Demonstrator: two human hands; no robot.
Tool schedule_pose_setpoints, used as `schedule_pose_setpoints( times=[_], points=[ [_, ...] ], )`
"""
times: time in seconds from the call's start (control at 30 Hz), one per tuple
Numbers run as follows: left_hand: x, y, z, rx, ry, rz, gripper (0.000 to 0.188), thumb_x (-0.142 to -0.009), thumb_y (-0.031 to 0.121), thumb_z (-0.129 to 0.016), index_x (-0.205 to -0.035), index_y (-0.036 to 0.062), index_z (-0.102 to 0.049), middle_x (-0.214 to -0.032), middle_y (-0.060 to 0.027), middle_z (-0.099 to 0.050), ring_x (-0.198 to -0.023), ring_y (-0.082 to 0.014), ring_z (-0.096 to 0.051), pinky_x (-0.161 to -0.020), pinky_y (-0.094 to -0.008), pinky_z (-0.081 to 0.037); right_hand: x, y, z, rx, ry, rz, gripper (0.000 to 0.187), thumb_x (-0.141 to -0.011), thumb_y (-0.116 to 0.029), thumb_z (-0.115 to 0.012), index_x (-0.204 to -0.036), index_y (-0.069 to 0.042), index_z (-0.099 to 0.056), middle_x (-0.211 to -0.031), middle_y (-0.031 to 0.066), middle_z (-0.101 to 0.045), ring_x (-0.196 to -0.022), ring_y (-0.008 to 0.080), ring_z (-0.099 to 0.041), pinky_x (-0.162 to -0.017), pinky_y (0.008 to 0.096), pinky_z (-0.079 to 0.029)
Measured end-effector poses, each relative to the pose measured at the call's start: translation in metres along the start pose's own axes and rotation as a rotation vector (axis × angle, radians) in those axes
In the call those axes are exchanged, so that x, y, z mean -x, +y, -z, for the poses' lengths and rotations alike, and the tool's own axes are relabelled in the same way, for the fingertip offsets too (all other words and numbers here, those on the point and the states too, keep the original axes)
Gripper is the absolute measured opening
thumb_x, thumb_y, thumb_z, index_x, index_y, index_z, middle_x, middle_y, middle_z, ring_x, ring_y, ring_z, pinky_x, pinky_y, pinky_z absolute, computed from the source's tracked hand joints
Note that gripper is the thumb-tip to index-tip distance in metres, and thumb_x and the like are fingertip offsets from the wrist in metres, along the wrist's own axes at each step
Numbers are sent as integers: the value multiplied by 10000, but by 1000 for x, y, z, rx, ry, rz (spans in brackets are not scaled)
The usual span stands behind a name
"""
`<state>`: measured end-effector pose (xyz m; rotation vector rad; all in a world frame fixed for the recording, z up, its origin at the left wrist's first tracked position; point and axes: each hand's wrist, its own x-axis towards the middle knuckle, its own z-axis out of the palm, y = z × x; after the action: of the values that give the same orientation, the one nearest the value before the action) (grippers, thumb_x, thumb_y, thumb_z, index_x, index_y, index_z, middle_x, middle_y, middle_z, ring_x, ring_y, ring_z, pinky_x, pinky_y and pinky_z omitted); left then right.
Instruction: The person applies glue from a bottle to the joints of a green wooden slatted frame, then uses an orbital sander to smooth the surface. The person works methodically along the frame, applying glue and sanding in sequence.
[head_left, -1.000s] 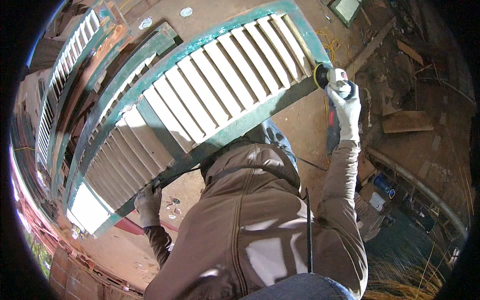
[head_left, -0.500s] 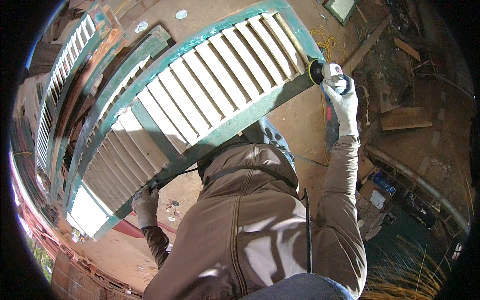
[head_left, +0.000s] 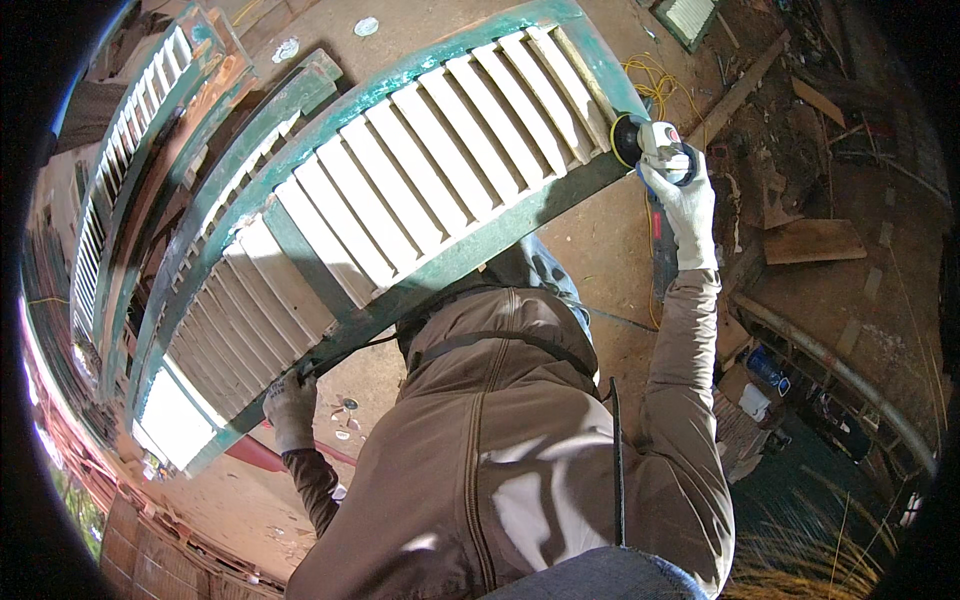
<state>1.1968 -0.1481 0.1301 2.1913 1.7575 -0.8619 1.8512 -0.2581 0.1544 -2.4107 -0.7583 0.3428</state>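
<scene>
A long louvred shutter (head_left: 310, 258) with a green frame and white slats stretches across the middle of the head view, slanting up to the right. My right hand (head_left: 690, 205), in a pale glove, is wrapped round a small white and grey disc sander (head_left: 663, 146). The sander's dark, yellow-rimmed disc (head_left: 628, 140) meets the shutter's right end, near the lower corner. Low on the left, my gloved left hand (head_left: 291, 408) grips the shutter's near edge. Its fingertips are partly hidden at the frame.
More curved-looking green shutters (head_left: 255, 140) stand stacked at the left. A yellow cord (head_left: 652, 82) lies coiled beyond the right end. Boards (head_left: 815, 241) and scraps litter the dirt floor at right, with a blue container (head_left: 766, 368) nearer me. A small shutter (head_left: 686, 20) lies at the far right.
The sander has shifted slightly left and away from me at the shutter's corner, with my right hand tilting along. My left hand stays at the near edge.
</scene>
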Motion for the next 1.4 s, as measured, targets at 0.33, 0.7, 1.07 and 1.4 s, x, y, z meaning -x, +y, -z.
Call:
schedule_pose_setpoints(
  times=[0.33,0.7,1.07,1.4],
  points=[
    [2,-5,-12,5,123,-65,388,-889,480,-705,-1030,124,-768,-883,-147,-761,-862,-352,-737,-770,-494,-586,-10,-8,0,57,-1,-39,694,-726,-428,-915,-1256,-69,-647,-1046,151,-767,-912,227,-748,-819,355,-576],
    [-6,18,26,5,-223,89,482,-938,522,-631,-1224,144,-719,-1124,-180,-736,-1083,-367,-696,-917,-489,-553,-6,6,12,16,66,-94,663,-727,-421,-921,-1221,-66,-654,-987,97,-765,-837,199,-720,-787,336,-567],
    [-4,17,26,8,-218,108,456,-952,495,-612,-1229,149,-717,-1126,-190,-732,-1055,-368,-703,-897,-491,-555,-56,-22,-15,113,15,-1,716,-704,-524,-887,-1190,-53,-653,-1069,203,-758,-998,356,-744,-866,421,-569],
    [6,7,4,50,94,0,415,-920,509,-655,-1020,117,-748,-882,-167,-752,-840,-358,-733,-745,-486,-574,-109,-40,-43,193,-48,86,817,-690,-573,-875,-1236,-16,-634,-1132,223,-739,-1064,363,-726,-921,422,-554]
  ],
)
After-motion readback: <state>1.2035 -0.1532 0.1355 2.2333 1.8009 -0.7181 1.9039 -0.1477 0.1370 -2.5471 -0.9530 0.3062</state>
